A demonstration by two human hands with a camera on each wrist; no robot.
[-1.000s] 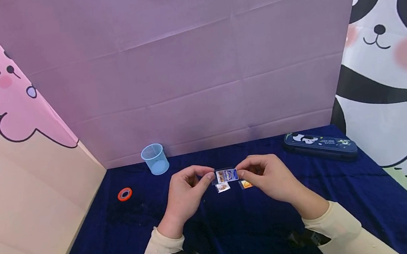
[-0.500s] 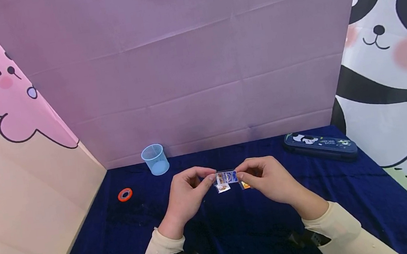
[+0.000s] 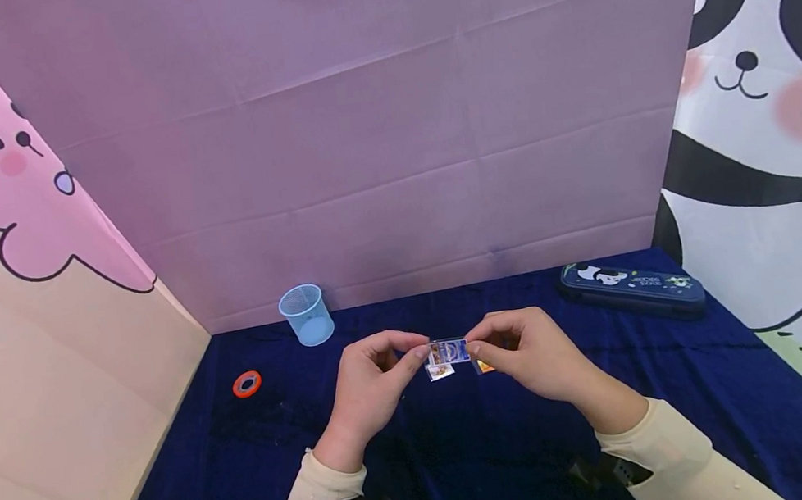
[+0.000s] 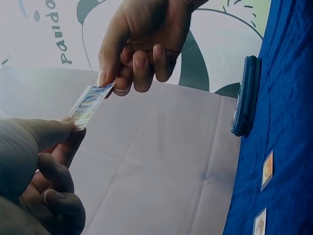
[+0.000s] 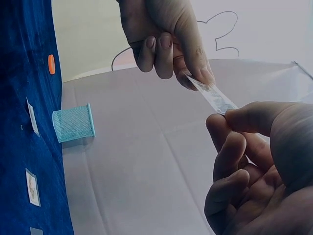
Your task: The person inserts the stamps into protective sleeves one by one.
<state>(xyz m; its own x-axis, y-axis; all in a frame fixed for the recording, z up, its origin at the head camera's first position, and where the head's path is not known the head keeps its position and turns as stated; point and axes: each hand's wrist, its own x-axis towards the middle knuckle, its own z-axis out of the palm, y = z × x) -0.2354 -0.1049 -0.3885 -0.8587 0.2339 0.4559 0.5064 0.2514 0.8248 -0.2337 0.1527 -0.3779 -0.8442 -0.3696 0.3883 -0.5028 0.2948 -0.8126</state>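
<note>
A small blue printed card [image 3: 449,351] with a clear edge, like a plastic sleeve, is held up above the table between both hands. My left hand [image 3: 374,389] pinches its left end between thumb and forefinger. At the right end, my right hand [image 3: 528,355] pinches it the same way. The left wrist view shows the card [image 4: 91,104] tilted, with the other fingers curled loosely. Below it on the cloth lie a small white picture card [image 3: 440,372] and an orange card [image 3: 484,366], the latter partly hidden by my right hand.
A dark blue cloth [image 3: 454,458] covers the table. At the back left stands a light blue mesh cup [image 3: 307,316]; an orange tape roll [image 3: 246,384] lies nearer. A panda pencil case [image 3: 632,290] sits at the back right, before a mauve curtain [image 3: 376,162].
The held card has come down slightly, covering more of the white card below. Both hands keep their pinch and have barely moved.
</note>
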